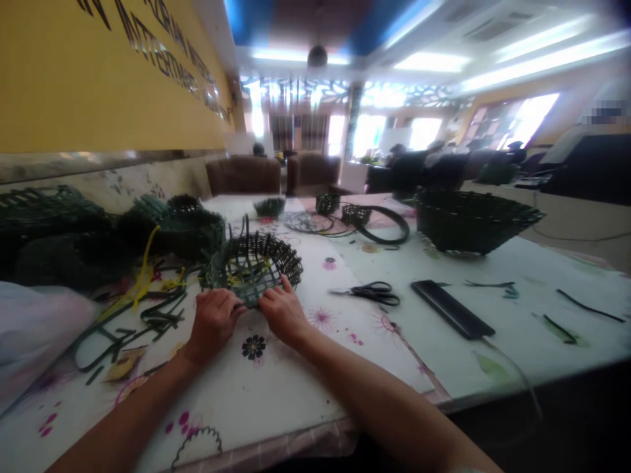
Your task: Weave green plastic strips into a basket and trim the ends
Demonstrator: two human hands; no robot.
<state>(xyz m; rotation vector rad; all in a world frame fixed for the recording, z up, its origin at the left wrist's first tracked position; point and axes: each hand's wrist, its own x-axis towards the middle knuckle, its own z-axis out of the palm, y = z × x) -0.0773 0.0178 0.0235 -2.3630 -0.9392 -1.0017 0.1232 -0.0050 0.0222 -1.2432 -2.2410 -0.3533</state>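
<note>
A dark green woven basket (273, 253) rests tilted on the flower-patterned table, with loose strip ends sticking up from its far side. On its near left edge my left hand (217, 318) has its fingers closed. My right hand (286, 312) pinches the same near edge a little to the right, thumb raised. The two hands almost meet at the rim, and the strip ends between their fingertips are hidden. To the right of my right hand lie black-handled scissors (372, 292), blades pointing left.
Cut green strips (160, 318) and a yellow strip (146, 269) litter the left side. A large green basket (478, 220) stands at the back right. Nearer are a black power strip (451, 309) and a coil of dark strip (394, 226). A plastic bag (37, 335) sits far left.
</note>
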